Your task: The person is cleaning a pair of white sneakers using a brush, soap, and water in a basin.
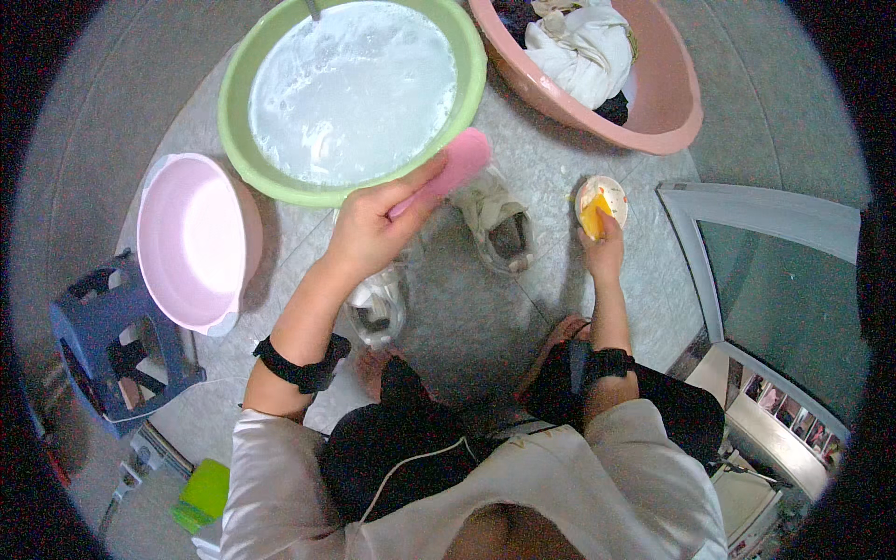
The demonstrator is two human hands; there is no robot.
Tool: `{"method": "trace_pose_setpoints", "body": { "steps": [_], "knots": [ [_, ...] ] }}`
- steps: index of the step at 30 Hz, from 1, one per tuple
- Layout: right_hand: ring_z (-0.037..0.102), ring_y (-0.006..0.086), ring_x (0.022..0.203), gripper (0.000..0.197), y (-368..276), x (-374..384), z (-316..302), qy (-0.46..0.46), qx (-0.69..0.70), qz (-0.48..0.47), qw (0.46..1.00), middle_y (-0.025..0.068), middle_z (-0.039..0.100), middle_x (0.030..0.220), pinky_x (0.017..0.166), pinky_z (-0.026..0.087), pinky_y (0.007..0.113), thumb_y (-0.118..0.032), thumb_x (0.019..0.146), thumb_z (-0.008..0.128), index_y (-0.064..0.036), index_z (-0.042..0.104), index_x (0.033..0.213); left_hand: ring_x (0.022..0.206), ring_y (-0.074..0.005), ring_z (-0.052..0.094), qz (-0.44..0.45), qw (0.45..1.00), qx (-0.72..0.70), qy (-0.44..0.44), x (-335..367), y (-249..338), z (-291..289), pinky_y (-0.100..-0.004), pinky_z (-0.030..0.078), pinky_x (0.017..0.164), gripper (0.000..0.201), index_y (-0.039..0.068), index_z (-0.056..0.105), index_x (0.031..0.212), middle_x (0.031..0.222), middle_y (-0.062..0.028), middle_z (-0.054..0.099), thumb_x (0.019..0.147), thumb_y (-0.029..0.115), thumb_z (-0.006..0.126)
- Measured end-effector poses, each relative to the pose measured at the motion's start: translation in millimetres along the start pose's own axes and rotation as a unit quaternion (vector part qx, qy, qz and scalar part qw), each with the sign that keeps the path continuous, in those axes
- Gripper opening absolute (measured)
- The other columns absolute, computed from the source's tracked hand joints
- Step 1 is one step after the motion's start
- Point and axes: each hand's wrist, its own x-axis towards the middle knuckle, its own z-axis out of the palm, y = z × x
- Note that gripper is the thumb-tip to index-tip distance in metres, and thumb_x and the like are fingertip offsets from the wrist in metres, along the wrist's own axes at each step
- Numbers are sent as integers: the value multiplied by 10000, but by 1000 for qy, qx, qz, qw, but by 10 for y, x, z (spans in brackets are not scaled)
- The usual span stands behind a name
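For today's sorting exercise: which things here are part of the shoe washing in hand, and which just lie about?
In use: pink brush in left hand; yellow soap under right hand; two white shoes; green basin of soapy water.

Lying about: pink laundry basin; empty pink basin; blue stool.

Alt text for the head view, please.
The left hand holds a pink brush above white shoes; the right hand touches yellow soap in a small dish. A green basin holds soapy water.
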Motion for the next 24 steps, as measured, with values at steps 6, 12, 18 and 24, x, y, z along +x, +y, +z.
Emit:
{"method": "trace_pose_setpoints", "body": {
  "steps": [6, 12, 18, 24],
  "knots": [
    [553, 275, 883, 369, 60, 123, -1, 136, 133, 184, 964, 150, 590, 916, 772, 427, 345, -274, 752, 615, 25, 577, 964, 994, -137, 517, -41, 997, -47, 38, -83, -80, -63, -249, 382, 853, 370, 106, 481, 1182, 1100, -95, 558, 817, 121, 540],
    [538, 223, 894, 372, -246, 272, -286, 221, 531, 209, 791, 121, 546, 976, 771, 439, 350, -289, 811, 540, -35, 507, 1080, 986, -155, 530, -33, 997, -62, 25, -51, -76, -31, -268, 384, 860, 336, 81, 519, 1136, 1084, -97, 566, 802, 88, 549],
    [522, 253, 913, 462, -1059, 339, -448, -164, 926, 107, 322, 111, 519, 989, 840, 423, 450, -399, 848, 429, -132, 368, 1220, 980, -214, 543, 13, 1000, -16, 5, -84, -65, 37, -297, 406, 834, 312, 69, 546, 1093, 1064, -119, 568, 783, 95, 566],
    [500, 283, 959, 498, -1846, 275, -319, -218, 912, 195, 287, 120, 521, 1011, 875, 378, 477, -522, 848, 307, -213, 362, 1234, 639, -266, 602, 78, 994, 82, -1, -198, 168, 24, -324, 477, 566, 353, 160, 528, 1127, 767, -143, 603, 782, 225, 571]
  ]
}}
